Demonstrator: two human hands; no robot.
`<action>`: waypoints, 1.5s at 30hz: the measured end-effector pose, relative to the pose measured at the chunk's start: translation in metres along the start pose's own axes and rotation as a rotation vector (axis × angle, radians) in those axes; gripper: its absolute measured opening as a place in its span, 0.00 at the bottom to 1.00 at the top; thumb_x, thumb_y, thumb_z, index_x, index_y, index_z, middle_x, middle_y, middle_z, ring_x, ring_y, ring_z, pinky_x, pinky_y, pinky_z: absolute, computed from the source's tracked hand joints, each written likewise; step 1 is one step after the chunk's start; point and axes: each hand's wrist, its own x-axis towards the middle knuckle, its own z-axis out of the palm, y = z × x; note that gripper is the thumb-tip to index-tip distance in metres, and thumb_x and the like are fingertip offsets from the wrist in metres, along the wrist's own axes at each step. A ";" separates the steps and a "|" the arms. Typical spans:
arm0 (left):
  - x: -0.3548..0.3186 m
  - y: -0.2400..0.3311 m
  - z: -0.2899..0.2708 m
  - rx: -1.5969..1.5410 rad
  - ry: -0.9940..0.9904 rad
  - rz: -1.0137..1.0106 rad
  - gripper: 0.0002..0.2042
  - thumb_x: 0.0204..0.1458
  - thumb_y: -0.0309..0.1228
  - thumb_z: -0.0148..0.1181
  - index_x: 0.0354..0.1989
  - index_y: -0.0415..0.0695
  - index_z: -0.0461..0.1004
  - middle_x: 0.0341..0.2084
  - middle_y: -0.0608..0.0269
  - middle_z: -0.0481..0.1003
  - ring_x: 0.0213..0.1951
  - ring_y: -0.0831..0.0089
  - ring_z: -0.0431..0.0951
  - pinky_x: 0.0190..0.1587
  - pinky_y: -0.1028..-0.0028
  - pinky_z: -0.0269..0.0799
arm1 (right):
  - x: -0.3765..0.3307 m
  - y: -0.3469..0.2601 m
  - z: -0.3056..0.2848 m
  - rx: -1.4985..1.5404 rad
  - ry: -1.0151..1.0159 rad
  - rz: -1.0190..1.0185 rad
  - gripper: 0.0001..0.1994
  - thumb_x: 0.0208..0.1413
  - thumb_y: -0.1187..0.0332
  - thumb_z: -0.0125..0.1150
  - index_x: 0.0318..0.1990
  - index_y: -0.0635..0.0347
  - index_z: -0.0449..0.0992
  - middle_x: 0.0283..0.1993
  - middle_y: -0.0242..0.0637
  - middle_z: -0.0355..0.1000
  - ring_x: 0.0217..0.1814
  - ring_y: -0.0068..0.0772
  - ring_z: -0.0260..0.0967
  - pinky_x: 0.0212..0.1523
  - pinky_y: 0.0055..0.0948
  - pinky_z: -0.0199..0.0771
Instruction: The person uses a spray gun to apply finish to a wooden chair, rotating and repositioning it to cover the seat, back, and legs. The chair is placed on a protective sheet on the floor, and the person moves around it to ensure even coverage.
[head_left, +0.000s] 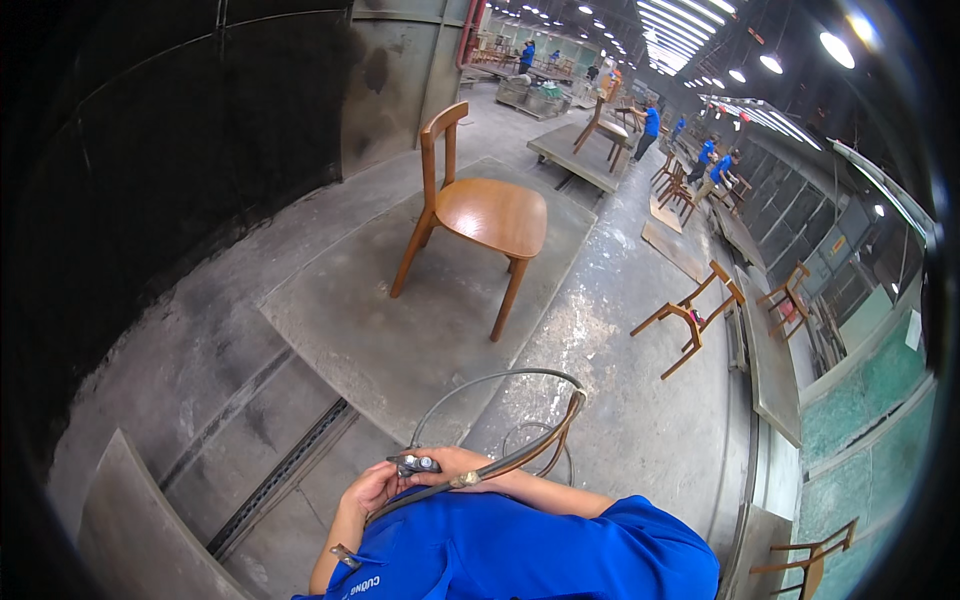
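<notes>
Close to my body I hold a small dark metal spray gun [414, 465] with round silvery knobs. My right hand [448, 463] is closed round it, its fingers partly hidden by the gun and hoses. From the other side my left hand [372, 486] pinches at the gun's left end. A dark hose [520, 452] loops out past my right forearm and back toward my hands. Ahead of me a brown wooden chair [490, 213] stands upright on a grey platform [345, 300], apart from both hands.
A dark wall [200, 130] runs along the left. Beside the platform lies a slotted floor rail [280, 480]. To the right are a wooden chair frame [690, 315] and a long grey board [768, 360]. Farther off, several people in blue work among chairs, one near another platform [575, 150].
</notes>
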 end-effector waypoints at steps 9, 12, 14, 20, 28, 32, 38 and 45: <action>-0.009 0.002 0.007 0.064 0.036 0.016 0.14 0.65 0.27 0.51 0.56 0.36 0.71 0.48 0.54 0.78 0.47 0.63 0.80 0.53 0.64 0.76 | 0.002 -0.001 0.007 -0.003 -0.038 -0.010 0.27 0.65 0.53 0.58 0.68 0.53 0.65 0.58 0.49 0.75 0.62 0.52 0.72 0.61 0.42 0.72; -0.015 0.005 0.013 0.082 0.069 0.022 0.14 0.64 0.27 0.51 0.56 0.36 0.70 0.48 0.54 0.78 0.47 0.63 0.80 0.52 0.64 0.77 | 0.002 -0.001 0.008 -0.022 -0.049 0.006 0.28 0.65 0.52 0.58 0.69 0.50 0.64 0.59 0.48 0.75 0.62 0.51 0.72 0.62 0.42 0.72; -0.018 0.006 0.018 0.097 0.086 0.029 0.15 0.65 0.26 0.50 0.58 0.37 0.68 0.48 0.53 0.77 0.46 0.64 0.80 0.50 0.65 0.78 | 0.002 -0.002 0.009 -0.029 -0.048 0.015 0.28 0.65 0.52 0.58 0.70 0.50 0.63 0.59 0.48 0.75 0.62 0.52 0.72 0.62 0.42 0.72; -0.023 0.007 0.027 0.199 0.085 0.035 0.16 0.63 0.25 0.51 0.59 0.40 0.69 0.48 0.56 0.77 0.47 0.67 0.80 0.51 0.68 0.78 | 0.001 -0.008 0.011 -0.034 -0.052 0.040 0.28 0.66 0.52 0.57 0.70 0.50 0.63 0.59 0.50 0.75 0.62 0.53 0.72 0.62 0.42 0.72; -0.030 0.036 0.036 0.655 0.025 -0.040 0.21 0.58 0.23 0.55 0.62 0.40 0.68 0.52 0.61 0.76 0.54 0.71 0.75 0.56 0.69 0.74 | -0.002 -0.012 0.016 -0.067 -0.042 0.008 0.28 0.66 0.53 0.57 0.70 0.51 0.63 0.59 0.50 0.75 0.62 0.54 0.72 0.62 0.43 0.71; -0.036 0.047 0.047 0.904 -0.074 -0.036 0.22 0.57 0.22 0.59 0.62 0.41 0.69 0.53 0.64 0.75 0.54 0.72 0.74 0.57 0.71 0.72 | -0.001 -0.011 0.021 -0.022 -0.029 0.015 0.28 0.66 0.53 0.57 0.70 0.50 0.63 0.58 0.49 0.75 0.62 0.53 0.72 0.62 0.43 0.70; -0.022 0.024 0.066 1.221 0.023 0.331 0.16 0.50 0.22 0.63 0.49 0.41 0.76 0.42 0.61 0.81 0.44 0.73 0.79 0.47 0.71 0.75 | -0.006 -0.014 0.030 0.017 0.087 0.017 0.26 0.64 0.57 0.58 0.67 0.56 0.66 0.55 0.51 0.76 0.58 0.54 0.74 0.59 0.44 0.72; -0.016 0.003 0.060 1.252 0.315 0.467 0.12 0.46 0.24 0.66 0.41 0.41 0.80 0.34 0.55 0.82 0.37 0.62 0.83 0.41 0.67 0.76 | -0.007 -0.017 0.032 0.014 0.112 0.020 0.25 0.64 0.58 0.59 0.65 0.58 0.67 0.55 0.53 0.76 0.57 0.56 0.74 0.58 0.44 0.73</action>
